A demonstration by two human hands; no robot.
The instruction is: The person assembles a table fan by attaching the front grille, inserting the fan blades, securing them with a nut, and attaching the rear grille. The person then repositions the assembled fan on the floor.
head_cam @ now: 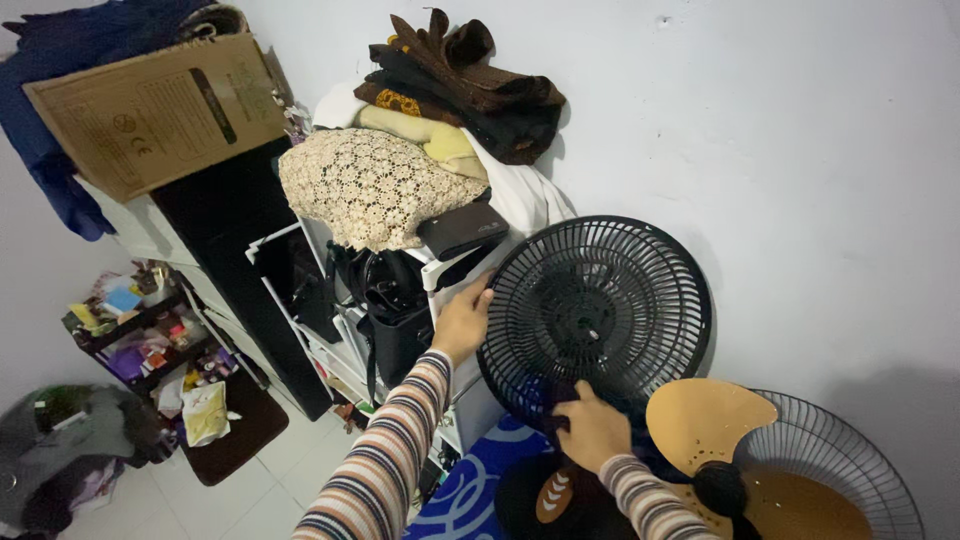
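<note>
Two hands are gripping a round black fan grille point(597, 310), which is standing upright against the white wall point(800, 150). At the grille's left rim the left hand point(462, 322) is closing its fingers over the edge, while the right hand point(592, 428) is clasping the lower rim from below; both arms are wearing striped sleeves point(385, 465). Just right of the right hand, tan fan blades point(708, 422) are sitting in front of a second wire grille point(850, 450), which is lying tilted near the floor. Under the hands, a blue patterned mat point(470, 490) is showing. Left of the grille, a white shelf unit point(330, 330) is carrying a dark bag point(395, 320), with a crocheted cloth point(370, 185) and folded clothes point(460, 85) piled on top. Farther left, a cardboard sheet point(160, 110) is leaning on a dark cabinet point(240, 260).
</note>
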